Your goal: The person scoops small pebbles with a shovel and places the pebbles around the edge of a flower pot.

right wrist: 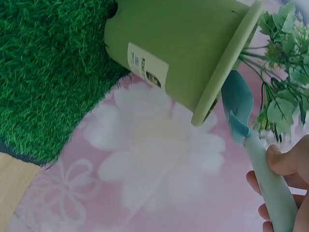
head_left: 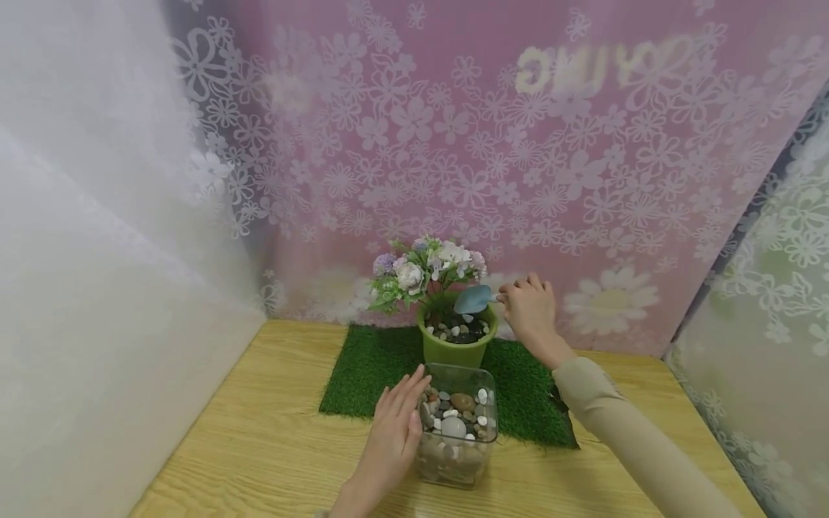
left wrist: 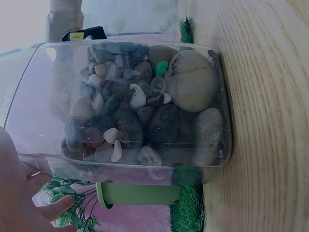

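Note:
My right hand (head_left: 532,311) grips the pale handle of a small blue-green trowel (head_left: 473,299). The trowel's blade tilts over the rim of a green flowerpot (head_left: 456,352), and in the right wrist view the trowel (right wrist: 237,99) dips toward the pot's opening. Pebbles and dark matter lie inside the pot, around the stems of white, pink and purple flowers (head_left: 430,262). With fingers extended, my left hand (head_left: 391,424) rests against the left side of a clear plastic container (head_left: 453,475). Mixed stones (left wrist: 130,101) fill its lower part.
A green artificial turf mat (head_left: 376,374) lies beneath the pot on the wooden table (head_left: 259,432). Behind stands a pink flower-patterned curtain (head_left: 453,144), with whitish sheets (head_left: 97,252) on both sides. A label (right wrist: 147,65) is stuck on the pot.

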A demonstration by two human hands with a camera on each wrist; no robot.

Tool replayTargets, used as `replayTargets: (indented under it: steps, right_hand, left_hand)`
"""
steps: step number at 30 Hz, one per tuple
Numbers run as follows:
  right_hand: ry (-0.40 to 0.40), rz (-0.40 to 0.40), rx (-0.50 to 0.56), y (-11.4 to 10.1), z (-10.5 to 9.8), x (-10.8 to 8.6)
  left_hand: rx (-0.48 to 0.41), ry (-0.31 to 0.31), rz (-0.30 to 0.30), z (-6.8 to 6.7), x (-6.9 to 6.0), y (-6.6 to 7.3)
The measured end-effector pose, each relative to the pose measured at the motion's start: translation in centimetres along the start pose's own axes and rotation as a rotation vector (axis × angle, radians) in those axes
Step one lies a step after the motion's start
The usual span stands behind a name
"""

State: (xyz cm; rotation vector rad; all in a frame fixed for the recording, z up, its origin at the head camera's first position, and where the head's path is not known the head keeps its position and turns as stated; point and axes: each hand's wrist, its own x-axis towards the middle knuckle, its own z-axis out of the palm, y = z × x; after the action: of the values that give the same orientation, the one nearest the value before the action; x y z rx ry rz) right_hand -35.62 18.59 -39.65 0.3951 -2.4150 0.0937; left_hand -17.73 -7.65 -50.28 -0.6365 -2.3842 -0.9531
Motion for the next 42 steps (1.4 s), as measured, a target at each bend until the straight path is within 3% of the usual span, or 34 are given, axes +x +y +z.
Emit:
replayTargets:
  steps: [9, 22, 26, 31, 37, 42]
  right_hand:
    - [0.04, 0.023, 0.129, 1.8, -2.3, -2.1]
    - [0.129, -0.134, 0.245, 2.0, -9.2, -6.2]
    - [0.104, -0.206, 0.281, 1.2, -10.7, -7.0]
    - [0.041, -0.325, 0.286, -0.7, -12.1, -7.3]
    - [-0.083, -0.396, 0.246, -3.4, -13.2, -7.7]
    - [-0.144, -0.466, 0.133, -5.6, -13.6, -7.2]
  left_hand:
    - [0.074, 0.0, 0.031, -0.4, 0.2, 0.1]
    - [0.065, -0.067, 0.037, -1.7, 0.9, 0.0]
    - [0.082, -0.072, 0.065, -1.8, 1.9, -0.4]
    - [0.057, -0.121, 0.051, -1.7, 3.1, -0.8]
    - [0.024, -0.161, 0.048, -1.6, 3.2, -1.1]
    - [0.025, -0.187, 0.061, -1.8, 3.2, -1.3]
